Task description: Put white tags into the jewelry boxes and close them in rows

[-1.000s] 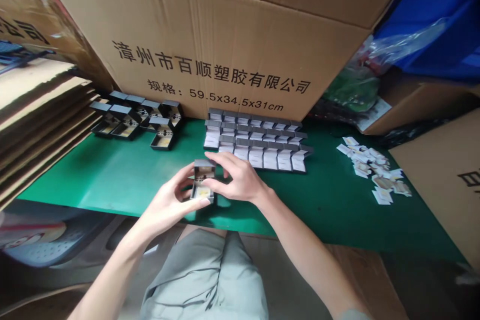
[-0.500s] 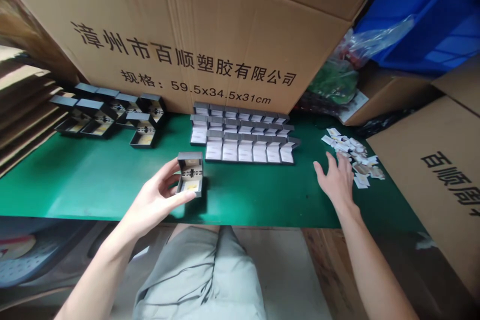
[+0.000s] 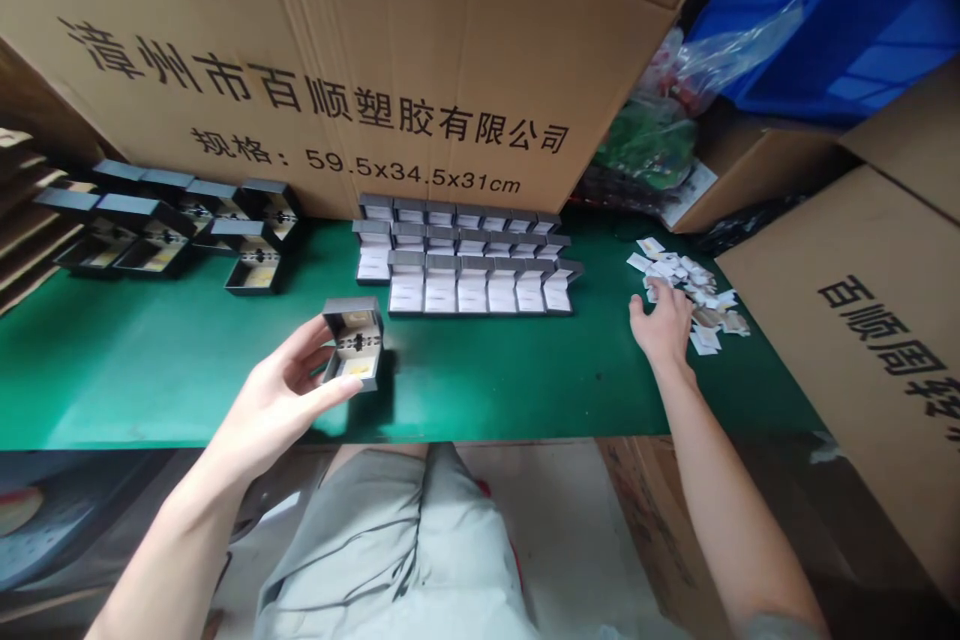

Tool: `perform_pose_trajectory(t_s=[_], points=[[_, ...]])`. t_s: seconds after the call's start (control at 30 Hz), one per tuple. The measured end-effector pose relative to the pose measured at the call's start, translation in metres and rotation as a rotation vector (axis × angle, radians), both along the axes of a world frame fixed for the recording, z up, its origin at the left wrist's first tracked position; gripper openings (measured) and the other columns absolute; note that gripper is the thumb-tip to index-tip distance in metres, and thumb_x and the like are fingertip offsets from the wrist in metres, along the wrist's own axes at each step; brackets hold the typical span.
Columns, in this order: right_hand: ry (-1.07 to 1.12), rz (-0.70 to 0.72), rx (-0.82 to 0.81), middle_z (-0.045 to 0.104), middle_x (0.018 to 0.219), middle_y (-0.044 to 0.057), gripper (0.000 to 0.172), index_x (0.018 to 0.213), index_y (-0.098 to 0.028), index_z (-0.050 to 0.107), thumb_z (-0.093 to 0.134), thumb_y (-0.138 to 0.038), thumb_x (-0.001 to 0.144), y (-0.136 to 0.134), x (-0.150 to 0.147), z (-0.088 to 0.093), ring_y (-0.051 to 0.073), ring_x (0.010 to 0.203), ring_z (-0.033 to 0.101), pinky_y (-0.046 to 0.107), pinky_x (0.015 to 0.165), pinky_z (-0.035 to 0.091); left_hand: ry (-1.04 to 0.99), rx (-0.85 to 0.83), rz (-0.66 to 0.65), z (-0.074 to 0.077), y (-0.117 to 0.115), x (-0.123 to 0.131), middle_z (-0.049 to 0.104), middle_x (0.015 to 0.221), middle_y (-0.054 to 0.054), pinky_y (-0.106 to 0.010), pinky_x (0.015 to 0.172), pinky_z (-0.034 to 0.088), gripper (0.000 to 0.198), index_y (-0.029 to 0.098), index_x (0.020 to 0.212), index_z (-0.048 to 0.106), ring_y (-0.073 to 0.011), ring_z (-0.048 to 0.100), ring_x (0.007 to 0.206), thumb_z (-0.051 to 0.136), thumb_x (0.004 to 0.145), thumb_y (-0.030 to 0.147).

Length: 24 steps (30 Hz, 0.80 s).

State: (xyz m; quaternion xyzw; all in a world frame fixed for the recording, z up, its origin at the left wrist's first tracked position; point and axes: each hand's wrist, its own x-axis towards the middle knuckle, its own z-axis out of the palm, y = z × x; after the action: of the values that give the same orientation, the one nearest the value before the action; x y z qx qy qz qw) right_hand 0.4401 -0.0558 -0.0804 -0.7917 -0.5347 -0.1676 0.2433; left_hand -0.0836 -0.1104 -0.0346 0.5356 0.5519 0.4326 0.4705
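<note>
My left hand grips a small dark jewelry box just above the green tabletop, thumb at its front edge and fingers behind. The box's lid stands raised, showing a pale lining, a dark hinge and a yellow patch inside. At the right, my right hand rests on the near-left side of a loose pile of small white inserts. Its thumb is apart from the fingers; the fingertips touch the pile and are partly hard to make out.
Rows of lidded dark boxes with white inserts stand mid-table. Several raised-lid boxes sit at the left. A large carton closes off the back; another carton borders the right. Behind are plastic bags and a blue bin.
My right hand has moved onto the white inserts, its fingers drawing in somewhat. My left hand keeps hold of the jewelry box. The whole view has shifted slightly.
</note>
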Motion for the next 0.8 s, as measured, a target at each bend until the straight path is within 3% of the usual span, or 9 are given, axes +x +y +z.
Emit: perform_pose_trajectory(t_s=[0.2, 0.4, 0.53, 0.67, 0.8], points=[[0.018, 0.033, 0.070, 0.061, 0.097, 0.015, 0.037, 0.110, -0.013, 0.070, 0.045, -0.019, 0.083, -0.003, 0.006, 0.000, 0.031, 0.099, 0.053, 0.046, 0.096, 0.043, -0.010, -0.054, 0.059, -0.003, -0.001, -0.003, 0.044, 0.160, -0.018, -0.045, 0.124, 0.033, 0.111, 0.016, 0.154, 0.045, -0.0350, 0.046, 0.145, 0.090, 0.062, 0.059], [0.016, -0.012, 0.140, 0.061, 0.092, 0.014, 0.035, 0.105, -0.012, 0.071, 0.046, -0.018, 0.082, -0.001, 0.004, 0.004, 0.031, 0.098, 0.055, 0.049, 0.099, 0.043, -0.009, -0.013, 0.003, -0.001, 0.001, -0.002, 0.049, 0.157, -0.013, -0.044, 0.123, 0.035, 0.100, 0.021, 0.149, 0.054, -0.0348, 0.043, 0.148, 0.088, 0.064, 0.060], [0.066, 0.064, 0.185, 0.062, 0.095, 0.015, 0.036, 0.109, -0.012, 0.071, 0.045, -0.025, 0.088, -0.004, -0.006, 0.010, 0.028, 0.095, 0.059, 0.047, 0.097, 0.049, -0.013, -0.033, 0.052, -0.006, 0.001, -0.005, 0.046, 0.159, -0.014, -0.046, 0.124, 0.034, 0.106, 0.021, 0.151, 0.052, -0.0361, 0.044, 0.147, 0.089, 0.060, 0.061], [0.364, 0.137, 0.280, 0.065, 0.101, 0.014, 0.041, 0.113, -0.012, 0.071, 0.051, -0.041, 0.091, -0.015, -0.022, 0.015, 0.024, 0.089, 0.064, 0.041, 0.086, 0.056, -0.040, -0.020, 0.029, -0.007, 0.001, -0.005, 0.046, 0.159, -0.013, -0.047, 0.124, 0.033, 0.103, 0.021, 0.150, 0.052, -0.0363, 0.041, 0.148, 0.090, 0.062, 0.059], [0.961, 0.234, 0.313, 0.071, 0.108, 0.012, 0.049, 0.119, -0.017, 0.066, 0.064, -0.053, 0.086, -0.034, -0.053, 0.015, 0.024, 0.093, 0.070, 0.039, 0.079, 0.059, -0.025, 0.003, -0.028, -0.003, 0.000, -0.003, 0.049, 0.158, -0.009, -0.044, 0.124, 0.035, 0.092, 0.025, 0.147, 0.056, -0.0350, 0.042, 0.148, 0.087, 0.067, 0.058]])
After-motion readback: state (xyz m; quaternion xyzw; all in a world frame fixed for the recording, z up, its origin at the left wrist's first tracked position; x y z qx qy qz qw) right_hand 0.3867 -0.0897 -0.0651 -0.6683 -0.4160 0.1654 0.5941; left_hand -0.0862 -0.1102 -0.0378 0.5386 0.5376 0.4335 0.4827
